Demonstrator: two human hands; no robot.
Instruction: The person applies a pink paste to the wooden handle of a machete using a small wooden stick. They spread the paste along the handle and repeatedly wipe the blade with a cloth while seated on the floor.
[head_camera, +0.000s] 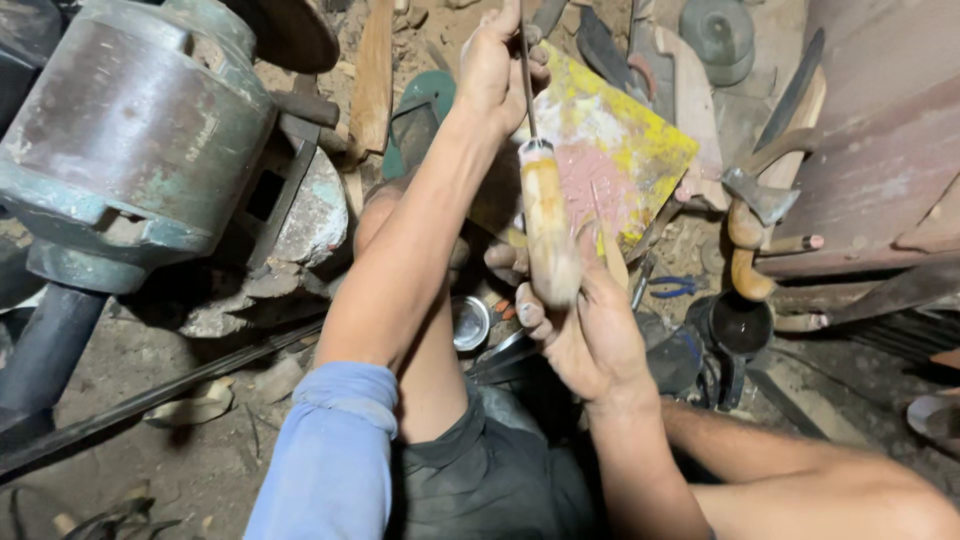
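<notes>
Wooden-handled tool (548, 235), held upright between 2 hands over the knees. Right hand (590, 330) fingers curled shut around the pale handle's lower end; left hand (497, 65) fingers closed tight on the thin metal shaft (525, 80) above. Likely stiff and light, smooth wood perhaps slippery, best gripped mid-handle. Beyond: yellow-stained board (620, 150), small tin (470, 322), hammer (755, 195), large grey motor (130, 130) near the dirt floor's left edge.
</notes>
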